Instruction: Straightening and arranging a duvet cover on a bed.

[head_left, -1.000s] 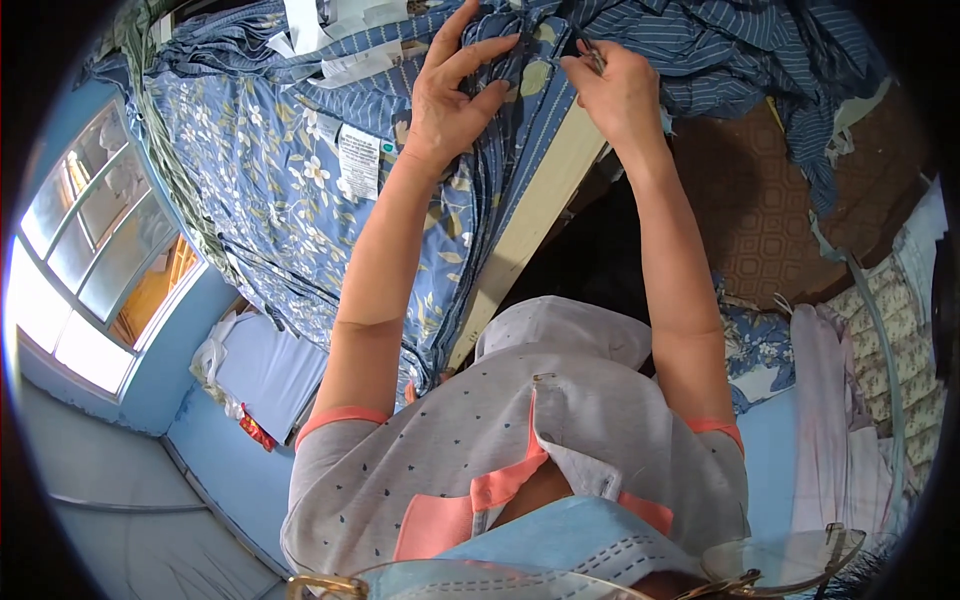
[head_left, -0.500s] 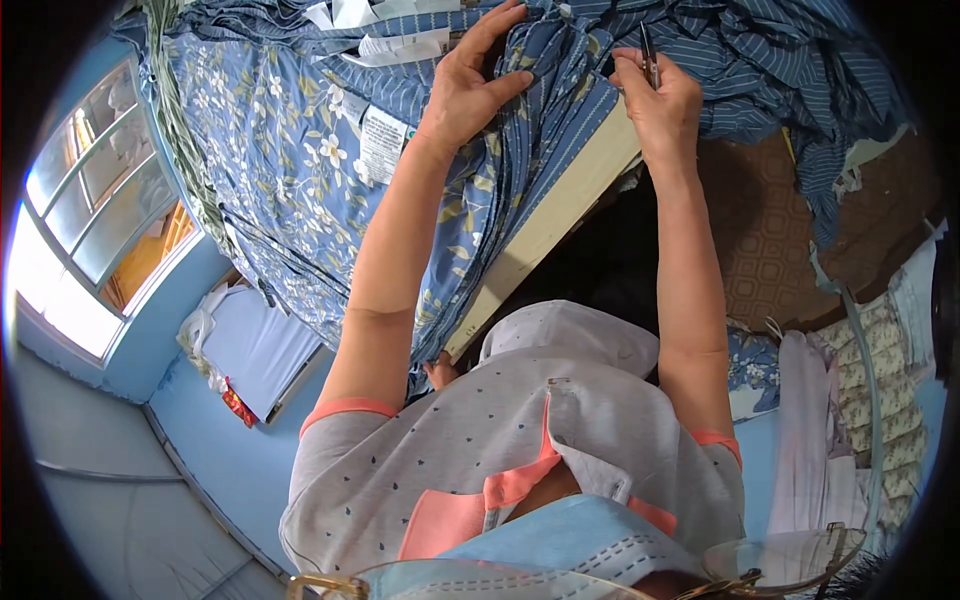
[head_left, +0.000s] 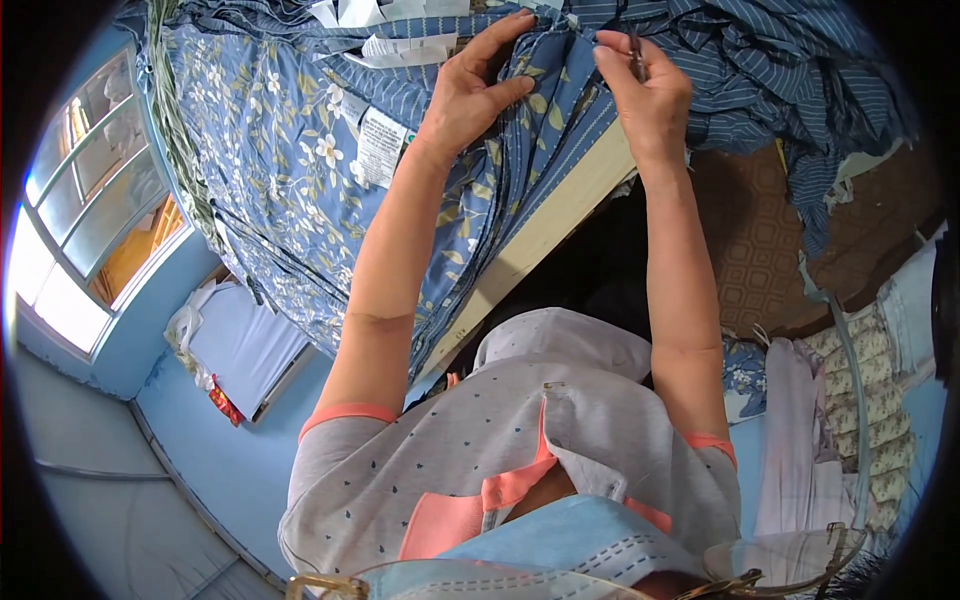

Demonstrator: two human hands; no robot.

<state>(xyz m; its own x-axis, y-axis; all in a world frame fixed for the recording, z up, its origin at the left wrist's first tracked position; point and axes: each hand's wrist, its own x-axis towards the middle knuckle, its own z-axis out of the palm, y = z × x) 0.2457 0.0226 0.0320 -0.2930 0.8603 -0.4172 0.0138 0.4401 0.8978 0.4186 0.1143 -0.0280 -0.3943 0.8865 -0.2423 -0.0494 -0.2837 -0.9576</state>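
Blue fabric with white flowers and olive leaves (head_left: pixel 330 150) lies in layers over a pale wooden board edge (head_left: pixel 540 225). My left hand (head_left: pixel 470 95) rests on its gathered folds, thumb and fingers spread well apart. To the right, my right hand (head_left: pixel 648 90) is closed round a slim dark tool (head_left: pixel 637 58), whose exact kind I cannot make out. Its thumb and forefinger are at the fabric's edge, beside a small turned-up flap of the folds. White printed labels (head_left: pixel 380 148) lie on the cloth left of my left hand.
Dark blue striped fabric (head_left: pixel 770 90) is heaped at far right, one end hanging toward the brown patterned floor (head_left: pixel 745 240). More white labels (head_left: pixel 405 50) lie at the far side. A window (head_left: pixel 100 190) and a pale covered surface (head_left: pixel 240 335) stand left. Folded cloths (head_left: pixel 860 400) lie right.
My right hand has shifted slightly left and away from me, with the tool tilted differently. The fabric folds between my hands have opened out. Another person's hand by the board is now mostly hidden.
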